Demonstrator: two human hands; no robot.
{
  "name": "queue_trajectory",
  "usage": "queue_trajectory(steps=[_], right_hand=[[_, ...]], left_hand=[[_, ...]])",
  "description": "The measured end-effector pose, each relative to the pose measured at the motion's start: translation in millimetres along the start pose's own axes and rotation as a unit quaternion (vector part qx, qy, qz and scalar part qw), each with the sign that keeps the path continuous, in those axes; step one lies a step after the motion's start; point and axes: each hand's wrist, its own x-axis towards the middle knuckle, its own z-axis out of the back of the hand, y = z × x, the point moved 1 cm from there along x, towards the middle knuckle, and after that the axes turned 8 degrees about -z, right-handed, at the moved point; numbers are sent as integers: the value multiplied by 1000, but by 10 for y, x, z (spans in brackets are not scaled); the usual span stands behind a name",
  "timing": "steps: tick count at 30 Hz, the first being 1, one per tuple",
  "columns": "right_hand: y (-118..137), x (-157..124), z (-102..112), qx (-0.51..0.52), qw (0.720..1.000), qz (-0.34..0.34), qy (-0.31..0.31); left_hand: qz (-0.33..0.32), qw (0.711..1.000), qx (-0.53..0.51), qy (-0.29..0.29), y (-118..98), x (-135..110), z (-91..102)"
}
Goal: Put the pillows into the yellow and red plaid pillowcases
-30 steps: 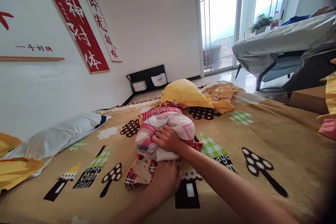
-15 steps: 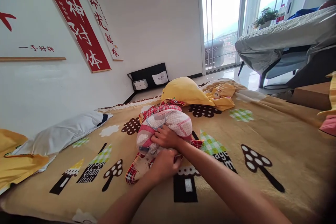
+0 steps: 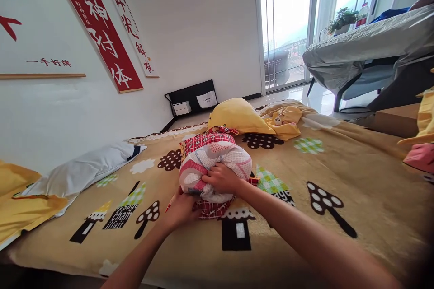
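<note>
A plump pillow (image 3: 193, 171) in white, pink and grey patterned mesh lies bunched on the bed, partly inside a red plaid pillowcase (image 3: 206, 142). My right hand (image 3: 222, 178) is closed on the near side of the pillow, its fingers pressed into the fabric. Low at the pillow's left, my left hand (image 3: 185, 210) holds the near edge of the plaid pillowcase, with some fingertips hidden under the cloth. Plaid fabric shows both behind the pillow and below it, between my hands.
Behind the pillow lies a yellow pillow (image 3: 233, 115) with crumpled yellow cloth (image 3: 286, 122). A white pillow (image 3: 81, 171) and yellow fabric (image 3: 27, 207) are at left on the patterned brown blanket (image 3: 339, 158). A covered table (image 3: 366, 38) stands at right, near a cardboard box (image 3: 396, 119).
My left hand has moved left, away from my right hand, to the pillow's lower left. More plaid cloth shows below the pillow. My right hand keeps its hold, shifted slightly right.
</note>
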Motion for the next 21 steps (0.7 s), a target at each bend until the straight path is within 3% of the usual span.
queue_trajectory(steps=[7, 13, 17, 21], right_hand=[[86, 231, 298, 17, 993, -56, 102], [163, 334, 443, 20, 977, -68, 202], [169, 320, 453, 30, 967, -50, 249], [132, 334, 432, 42, 960, -41, 273]], left_hand=[[-22, 985, 120, -122, 49, 24, 186], [-148, 932, 201, -262, -24, 231, 176], [-160, 931, 186, -270, 30, 219, 155], [-107, 964, 152, -190, 269, 104, 178]])
